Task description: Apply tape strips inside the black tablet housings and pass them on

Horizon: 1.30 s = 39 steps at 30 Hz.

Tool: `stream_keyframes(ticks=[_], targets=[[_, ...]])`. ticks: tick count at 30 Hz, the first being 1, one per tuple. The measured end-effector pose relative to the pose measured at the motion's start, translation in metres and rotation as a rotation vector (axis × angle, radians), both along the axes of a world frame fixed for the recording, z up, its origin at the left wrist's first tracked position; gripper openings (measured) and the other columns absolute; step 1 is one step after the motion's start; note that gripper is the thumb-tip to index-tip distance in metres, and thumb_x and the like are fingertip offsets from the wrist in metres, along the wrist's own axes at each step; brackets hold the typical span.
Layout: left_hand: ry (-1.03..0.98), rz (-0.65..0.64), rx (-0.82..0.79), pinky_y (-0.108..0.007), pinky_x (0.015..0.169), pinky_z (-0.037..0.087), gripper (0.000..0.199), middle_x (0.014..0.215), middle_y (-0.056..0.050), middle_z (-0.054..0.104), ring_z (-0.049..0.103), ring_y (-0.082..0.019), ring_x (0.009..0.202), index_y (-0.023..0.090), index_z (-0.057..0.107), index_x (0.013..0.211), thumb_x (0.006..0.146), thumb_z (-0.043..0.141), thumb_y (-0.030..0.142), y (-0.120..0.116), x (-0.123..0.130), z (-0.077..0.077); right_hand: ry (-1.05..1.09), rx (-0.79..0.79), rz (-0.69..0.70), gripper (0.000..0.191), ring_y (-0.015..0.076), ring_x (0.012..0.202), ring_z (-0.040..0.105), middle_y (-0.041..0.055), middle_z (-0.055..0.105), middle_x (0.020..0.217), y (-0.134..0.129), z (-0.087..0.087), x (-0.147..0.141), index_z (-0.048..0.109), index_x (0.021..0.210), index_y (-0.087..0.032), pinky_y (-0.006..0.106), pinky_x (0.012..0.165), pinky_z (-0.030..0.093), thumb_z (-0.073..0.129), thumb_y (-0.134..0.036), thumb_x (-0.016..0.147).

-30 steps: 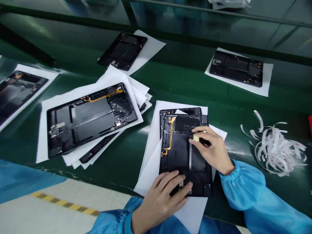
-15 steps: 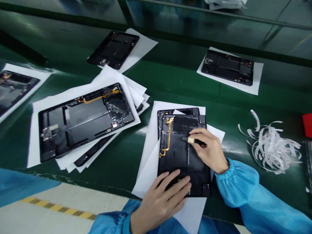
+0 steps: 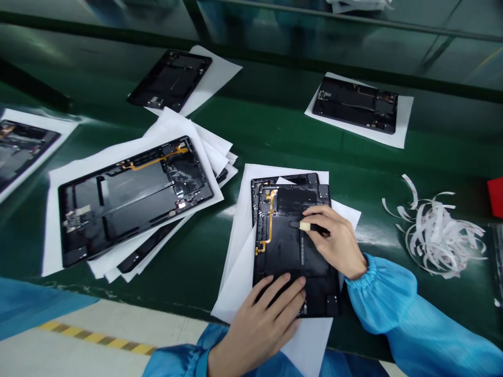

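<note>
A black tablet back housing (image 3: 283, 256) lies on white paper (image 3: 233, 272), with an orange flex cable (image 3: 269, 220) running along its left side. Another dark housing edge (image 3: 285, 179) shows behind it. My left hand (image 3: 261, 319) rests flat on the housing's lower part, fingers apart. My right hand (image 3: 334, 241) grips a small black tool with a cream tip (image 3: 304, 226), and the tip touches the housing. The sheets under the housing are partly hidden by my hands.
A large housing (image 3: 133, 201) lies on a loose paper stack (image 3: 214, 152) to the left. Several more housings sit on paper across the green belt (image 3: 275, 136). A tangle of white peeled strips (image 3: 436, 235) and a red object (image 3: 495, 196) lie to the right.
The whole scene has slid slightly left and up as my head moved. The pale streak on the housing has gone. My hands remain in nearly the same places.
</note>
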<state>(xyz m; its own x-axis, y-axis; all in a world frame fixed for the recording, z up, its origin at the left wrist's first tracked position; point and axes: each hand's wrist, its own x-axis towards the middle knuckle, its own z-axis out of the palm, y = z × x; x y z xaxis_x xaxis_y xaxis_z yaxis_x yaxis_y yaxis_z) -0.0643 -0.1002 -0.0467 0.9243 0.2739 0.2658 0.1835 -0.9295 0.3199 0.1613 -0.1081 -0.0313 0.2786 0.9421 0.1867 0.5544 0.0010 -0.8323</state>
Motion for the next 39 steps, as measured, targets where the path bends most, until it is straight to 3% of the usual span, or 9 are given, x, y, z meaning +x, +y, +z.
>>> stream_keyframes(ticks=[6,13,20,39], targets=[[0.046,-0.002,0.008,-0.037,0.111,0.025,0.029,0.135,0.001,0.062,0.052,-0.021,0.118,0.020,0.067,0.115,0.097,0.050,0.035,0.0000,0.0003,0.0016,0.000,-0.022,-0.001,0.024,0.0207,0.097,0.065,0.0068,0.066,0.108,-0.0002,0.0006,0.0003,0.071,0.092,-0.021,0.036,0.088,0.055,0.052,-0.007,0.087],[0.047,-0.005,-0.003,-0.037,0.106,0.029,0.029,0.135,0.002,0.062,0.052,-0.020,0.117,0.021,0.067,0.116,0.097,0.051,0.035,0.0008,-0.0004,0.0012,0.005,-0.042,-0.028,0.022,0.0201,0.097,0.065,0.0075,0.066,0.109,-0.0014,-0.0004,-0.0005,0.070,0.093,-0.019,0.027,0.073,0.057,0.053,-0.006,0.087],[0.046,-0.018,0.015,-0.035,0.106,0.030,0.027,0.133,0.003,0.063,0.051,-0.019,0.117,0.022,0.067,0.114,0.095,0.055,0.036,0.0024,-0.0003,0.0013,-0.034,-0.028,-0.023,0.024,0.0203,0.099,0.065,0.0061,0.066,0.109,-0.0016,-0.0041,-0.0005,0.070,0.094,-0.019,0.032,0.089,0.054,0.052,-0.004,0.086],[0.001,-0.018,0.008,-0.036,0.109,0.027,0.026,0.130,0.003,0.065,0.052,-0.019,0.116,0.020,0.069,0.110,0.096,0.053,0.035,0.0020,0.0003,-0.0028,-0.048,-0.025,0.013,0.026,0.0201,0.101,0.064,0.0072,0.064,0.113,-0.0041,-0.0081,0.0001,0.068,0.099,-0.017,0.031,0.091,0.052,0.050,-0.002,0.088]])
